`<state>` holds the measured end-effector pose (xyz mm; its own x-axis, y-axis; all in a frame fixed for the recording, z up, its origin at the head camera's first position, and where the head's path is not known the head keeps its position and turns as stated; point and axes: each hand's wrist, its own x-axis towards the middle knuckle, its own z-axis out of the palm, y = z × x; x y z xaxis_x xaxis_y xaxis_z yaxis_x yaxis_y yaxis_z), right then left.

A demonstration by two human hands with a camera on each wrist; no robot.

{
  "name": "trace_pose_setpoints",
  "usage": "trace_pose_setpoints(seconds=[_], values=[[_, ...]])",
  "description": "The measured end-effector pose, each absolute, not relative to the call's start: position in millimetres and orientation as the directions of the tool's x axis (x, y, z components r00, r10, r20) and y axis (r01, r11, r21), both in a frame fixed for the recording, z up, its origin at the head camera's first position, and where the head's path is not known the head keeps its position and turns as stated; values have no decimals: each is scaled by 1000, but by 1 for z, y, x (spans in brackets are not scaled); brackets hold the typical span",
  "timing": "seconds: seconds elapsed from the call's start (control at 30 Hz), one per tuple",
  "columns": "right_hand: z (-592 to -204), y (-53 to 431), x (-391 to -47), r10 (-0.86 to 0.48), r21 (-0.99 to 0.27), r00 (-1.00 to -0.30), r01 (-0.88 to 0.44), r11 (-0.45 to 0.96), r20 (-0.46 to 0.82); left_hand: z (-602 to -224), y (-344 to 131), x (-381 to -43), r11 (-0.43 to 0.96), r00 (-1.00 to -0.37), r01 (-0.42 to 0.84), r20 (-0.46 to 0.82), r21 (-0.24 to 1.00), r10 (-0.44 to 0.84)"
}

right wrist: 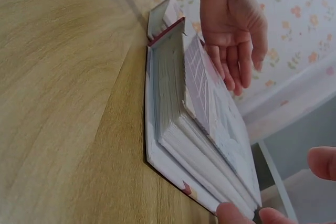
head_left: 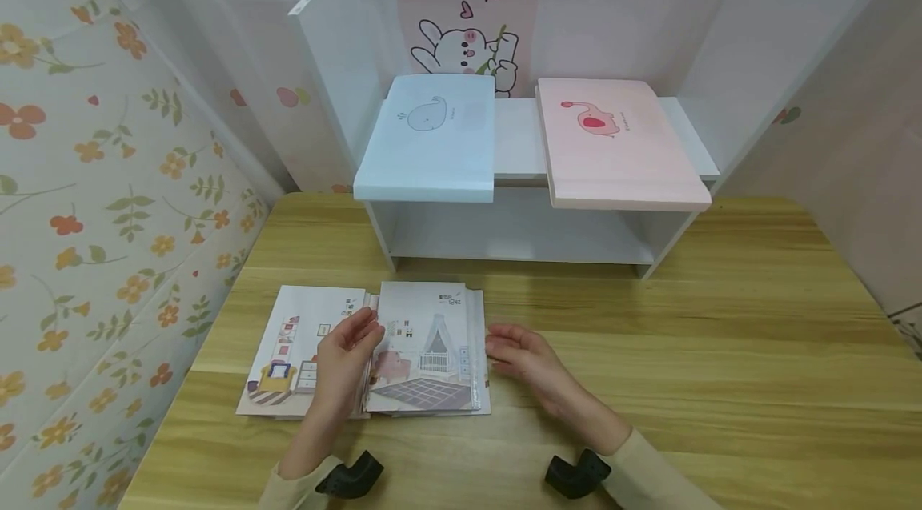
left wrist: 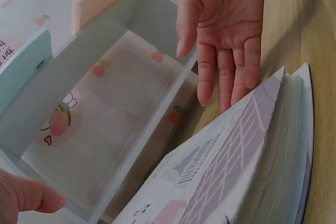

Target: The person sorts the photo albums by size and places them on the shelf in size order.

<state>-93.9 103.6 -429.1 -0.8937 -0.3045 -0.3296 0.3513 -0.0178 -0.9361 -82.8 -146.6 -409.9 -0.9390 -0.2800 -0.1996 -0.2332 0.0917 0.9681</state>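
A thick hardcover notebook [head_left: 425, 358] lies spread on the wooden table, with cartoon room drawings on both halves. My left hand [head_left: 347, 354] is over the seam between the halves, fingers loosely bent and holding nothing; the left wrist view catches only part of it at the lower left. At the notebook's right edge is my right hand [head_left: 531, 366], its fingers relaxed. In the right wrist view its fingertips [right wrist: 233, 214] are close against the edge of the page block [right wrist: 205, 148]; whether they touch cannot be told.
Behind the notebook stands a white shelf [head_left: 519, 242] with tall side panels. On its top lie a light blue whale book [head_left: 432, 142] at left and a pink elephant book [head_left: 619, 150] at right, both jutting over the front edge. A floral curtain [head_left: 108, 214] hangs at left.
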Motion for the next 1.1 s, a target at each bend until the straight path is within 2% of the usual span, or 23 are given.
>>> trace_pose_setpoints(seconds=[0.4, 0.5, 0.77, 0.97, 1.1], values=[[-432, 104, -97, -293, -919, -880, 395, -15, -373, -419, -153, -78, 197, -931, -331, -285, 923, -227], [-434, 105, -100, -302, -904, -867, 426, -36, -396, -420, -153, -79, 232, -931, -347, -304, 909, -201], [-433, 108, -106, -341, -837, -820, 528, -141, -460, -422, -155, -79, 219, -922, -380, -347, 899, -174], [-430, 110, -107, -374, -796, -799, 568, -212, -470, -426, -156, -80, 222, -935, -349, -325, 910, -140], [-428, 111, -108, -357, -797, -795, 575, -184, -490, -427, -155, -80, 229, -942, -331, -308, 916, -130]])
